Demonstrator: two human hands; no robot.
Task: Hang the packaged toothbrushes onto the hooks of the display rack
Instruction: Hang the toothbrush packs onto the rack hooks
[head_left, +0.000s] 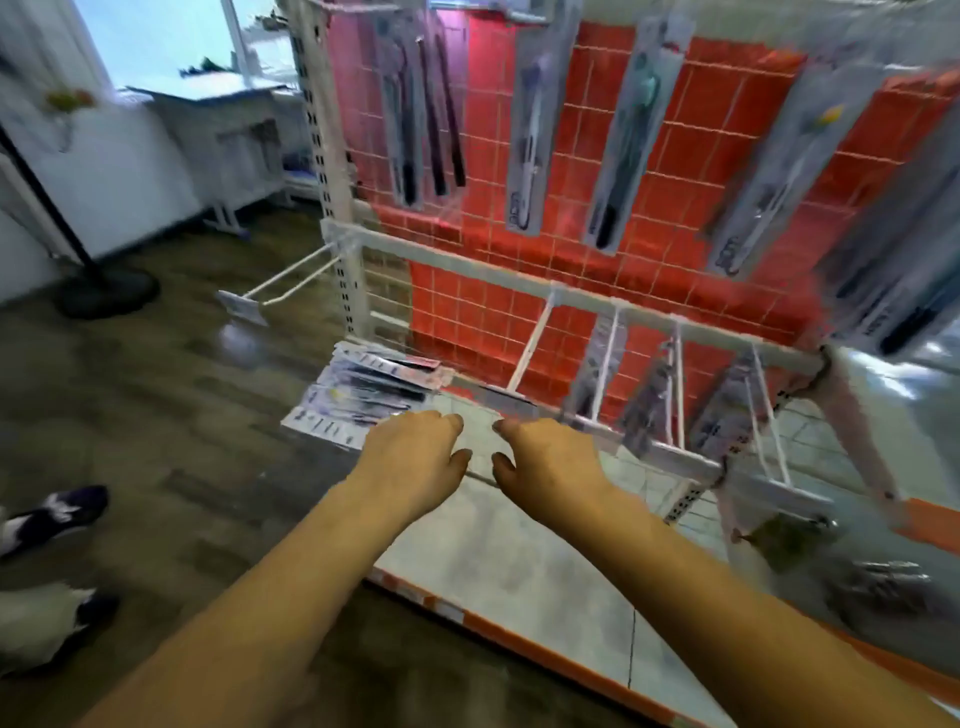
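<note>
A pile of packaged toothbrushes (363, 400) lies at the left end of the grey bottom shelf (498, 561). My left hand (415, 457) hovers just right of the pile, fingers loosely curled, holding nothing. My right hand (545, 462) is beside it, also empty with relaxed fingers. More packaged toothbrushes hang from the upper hooks (530, 130) against the red grid back panel (649, 197). A lower rail carries several hooks: one bare hook (530, 348) in the middle, and others to the right (670, 395) holding packages. The view is motion-blurred.
A bare hook (280, 283) juts out to the left from the rack's white post (332, 171). A shoe (52, 514) stands on the wood floor at left. A black stand base (109, 293) and a white table (218, 119) are behind.
</note>
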